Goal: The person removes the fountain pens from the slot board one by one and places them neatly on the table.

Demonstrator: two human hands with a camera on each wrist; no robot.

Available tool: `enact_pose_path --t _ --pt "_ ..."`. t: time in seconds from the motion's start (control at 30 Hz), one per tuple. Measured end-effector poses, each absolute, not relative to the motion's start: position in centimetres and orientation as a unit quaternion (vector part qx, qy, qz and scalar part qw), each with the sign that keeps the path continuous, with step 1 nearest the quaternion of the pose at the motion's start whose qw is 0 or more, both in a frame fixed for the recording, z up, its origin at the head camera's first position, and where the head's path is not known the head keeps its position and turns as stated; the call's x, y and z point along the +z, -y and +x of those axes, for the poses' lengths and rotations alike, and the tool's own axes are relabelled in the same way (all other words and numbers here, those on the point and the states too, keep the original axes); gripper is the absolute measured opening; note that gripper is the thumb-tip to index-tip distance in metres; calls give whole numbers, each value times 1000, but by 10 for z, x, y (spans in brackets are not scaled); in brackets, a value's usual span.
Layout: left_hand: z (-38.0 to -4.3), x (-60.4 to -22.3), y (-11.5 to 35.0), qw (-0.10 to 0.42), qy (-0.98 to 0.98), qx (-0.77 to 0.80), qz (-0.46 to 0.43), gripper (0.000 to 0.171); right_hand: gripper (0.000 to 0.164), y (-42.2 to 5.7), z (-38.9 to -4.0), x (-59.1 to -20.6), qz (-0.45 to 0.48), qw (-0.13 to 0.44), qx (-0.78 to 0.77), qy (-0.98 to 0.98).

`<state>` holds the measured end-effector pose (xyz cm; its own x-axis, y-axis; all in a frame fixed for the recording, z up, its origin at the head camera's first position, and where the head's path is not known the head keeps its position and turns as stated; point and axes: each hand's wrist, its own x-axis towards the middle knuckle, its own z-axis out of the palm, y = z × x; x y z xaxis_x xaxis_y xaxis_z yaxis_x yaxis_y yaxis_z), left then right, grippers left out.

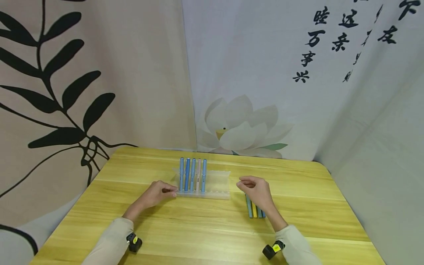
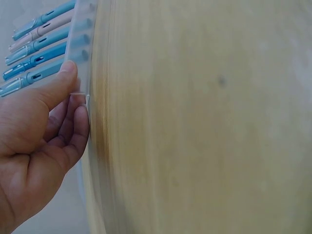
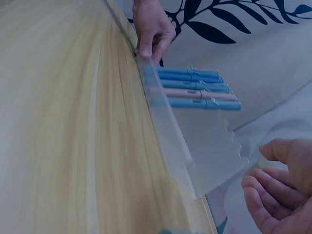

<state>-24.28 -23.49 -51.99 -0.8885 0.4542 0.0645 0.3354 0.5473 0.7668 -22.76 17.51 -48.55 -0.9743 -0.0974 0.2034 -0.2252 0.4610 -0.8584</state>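
Note:
A clear plastic pen stand (image 1: 218,183) sits toward the back of the table. Several blue pens (image 1: 182,176) and one pink pen (image 1: 198,176) lean side by side in its left half. My left hand (image 1: 157,194) pinches the stand's front left corner; in the left wrist view, the thumb lies on the front lip with the other fingers curled beneath. To the right of the stand, my right hand (image 1: 259,191) hovers with loosely bent fingers and nothing in them. Under it lie several pens, among them a yellow pen (image 1: 254,210), their far ends hidden by the hand.
The wooden table (image 1: 198,232) carries all of this. Behind its back edge hangs a pale curtain (image 1: 159,73) with leaf and flower prints, and more cloth hangs at the right side. Each wrist bears a small black camera (image 1: 134,243).

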Motion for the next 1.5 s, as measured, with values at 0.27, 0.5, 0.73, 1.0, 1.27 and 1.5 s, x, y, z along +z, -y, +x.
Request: enact_pose_path --t 0.27,0.5,0.73,1.0,1.27,1.5 --pt "-242 -520 236 71 -878 415 228 29 24 -142 -237 -486 120 57 524 841" --pt "-243 -521 236 69 -875 418 235 28 23 -115 -242 -491 147 47 528 835" --pt "-244 -520 233 67 -876 416 236 26 26 -93 -249 -502 155 31 516 842" --pt "-243 -521 236 65 -875 414 240 29 25 -74 -256 -508 154 35 517 841" --pt "-243 -521 237 63 -876 415 239 29 26 -60 -259 -508 135 18 520 843" --pt "-244 -521 236 69 -876 418 230 29 22 -56 -261 -512 131 20 516 846"
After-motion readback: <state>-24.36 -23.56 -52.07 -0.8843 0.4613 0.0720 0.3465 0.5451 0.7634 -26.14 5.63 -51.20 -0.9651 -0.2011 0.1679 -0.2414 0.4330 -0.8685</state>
